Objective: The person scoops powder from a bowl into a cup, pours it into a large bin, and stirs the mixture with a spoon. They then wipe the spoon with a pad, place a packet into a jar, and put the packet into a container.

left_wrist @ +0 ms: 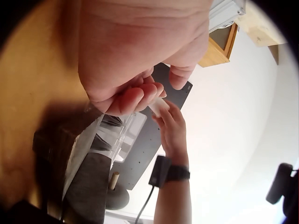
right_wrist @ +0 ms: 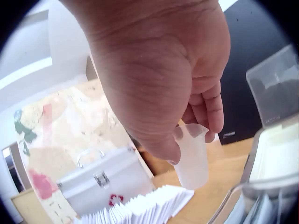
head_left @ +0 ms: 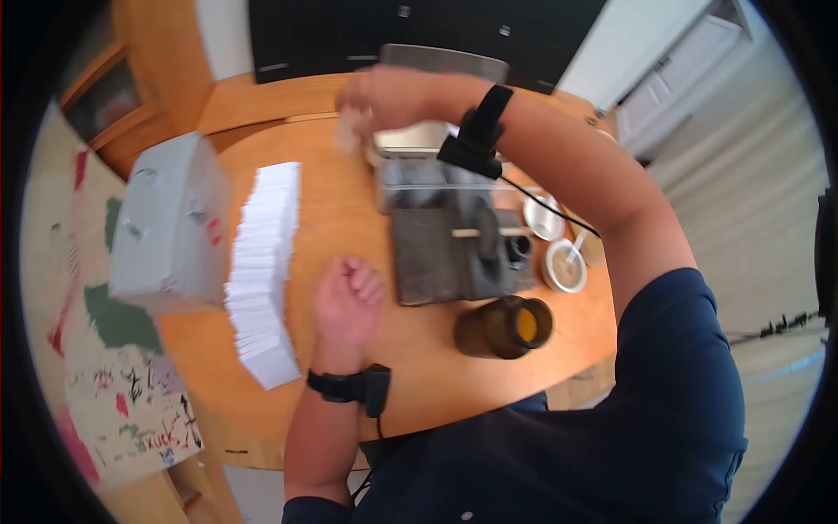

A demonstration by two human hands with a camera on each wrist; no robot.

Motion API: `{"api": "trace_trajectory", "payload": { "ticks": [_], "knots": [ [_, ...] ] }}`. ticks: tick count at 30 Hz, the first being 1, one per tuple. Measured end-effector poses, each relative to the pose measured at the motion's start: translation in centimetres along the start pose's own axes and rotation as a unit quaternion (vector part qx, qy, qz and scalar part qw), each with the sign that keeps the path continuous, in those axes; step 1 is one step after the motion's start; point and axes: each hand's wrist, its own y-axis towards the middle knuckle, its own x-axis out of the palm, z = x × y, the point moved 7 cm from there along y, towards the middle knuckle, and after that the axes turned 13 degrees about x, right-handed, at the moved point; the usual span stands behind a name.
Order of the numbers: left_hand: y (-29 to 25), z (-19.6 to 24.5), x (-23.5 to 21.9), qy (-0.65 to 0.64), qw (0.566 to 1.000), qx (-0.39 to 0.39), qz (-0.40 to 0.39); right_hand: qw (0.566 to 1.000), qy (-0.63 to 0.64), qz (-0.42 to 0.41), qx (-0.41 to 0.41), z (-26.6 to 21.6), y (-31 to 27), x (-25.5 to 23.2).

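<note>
My right hand (head_left: 393, 98) is stretched out over the far side of the table. Between its thumb and fingers it grips a small translucent plastic measuring cup (right_wrist: 194, 161) with a pouring lip, upright in the right wrist view. In the head view that cup (head_left: 349, 131) is blurred. My left hand (head_left: 347, 301) hovers palm up near the table's middle, its fingers loosely curled around nothing. It lies between a row of white cards (head_left: 262, 271) and a dark grey slab (head_left: 426, 258). Close to the right hand is a clear plastic box (right_wrist: 273, 154) with its lid raised.
A silver case with a red cross (right_wrist: 105, 182) stands at the left. At the near right are a dark brown jar (head_left: 480, 330) with orange-yellow inside and a white bowl (head_left: 566, 279) holding a stick. A pale stick (head_left: 467, 233) lies across the grey pieces.
</note>
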Motion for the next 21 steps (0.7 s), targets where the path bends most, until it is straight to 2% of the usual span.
{"api": "trace_trajectory", "payload": {
  "ticks": [1, 3, 4, 5, 7, 9, 12, 14, 15, 19, 20, 21],
  "knots": [
    [0.1, 0.2, 0.1, -0.003, 1.000, 0.002, -0.003, 0.997, -0.023, 0.077, -0.009, 1.5, -1.7, -2.7],
    [0.2, 0.5, 0.1, 0.002, 1.000, 0.003, -0.005, 0.981, -0.092, 0.162, 0.054, 5.3, -6.8, -7.3],
    [0.1, 0.4, 0.3, -0.005, 1.000, -0.011, -0.010, 0.973, -0.131, 0.169, 0.086, 7.7, -9.4, -8.7],
    [0.0, 0.6, 0.4, -0.001, 1.000, -0.003, -0.006, 0.960, -0.146, 0.163, 0.172, 10.1, -12.3, -9.8],
    [0.1, 0.7, 0.5, 0.001, 1.000, 0.000, -0.007, 0.942, -0.175, 0.114, 0.262, 15.6, -17.3, -10.1],
    [0.2, 0.8, 0.8, 0.000, 1.000, 0.006, -0.027, 0.927, -0.151, 0.058, 0.338, 20.2, -21.5, -8.1],
    [0.2, 0.8, 0.6, 0.008, 1.000, -0.001, -0.030, 0.911, -0.122, -0.037, 0.391, 21.8, -24.6, -3.0],
    [0.1, 0.6, 0.8, 0.015, 0.999, -0.004, -0.030, 0.934, -0.112, -0.051, 0.335, 24.1, -24.5, 1.6],
    [0.1, 0.6, 0.9, 0.018, 1.000, -0.003, -0.024, 0.927, -0.080, -0.067, 0.361, 24.0, -24.5, 2.8],
    [0.1, 0.8, 0.9, 0.030, 0.999, -0.001, -0.032, 0.926, -0.075, -0.093, 0.358, 24.2, -23.8, 7.1],
    [0.1, 1.0, 0.9, 0.033, 0.999, -0.001, -0.035, 0.928, -0.093, -0.097, 0.348, 24.2, -23.4, 7.4],
    [0.4, 0.8, 0.9, 0.034, 0.999, 0.002, -0.038, 0.920, -0.077, -0.091, 0.373, 24.2, -23.5, 7.4]
  ]
}}
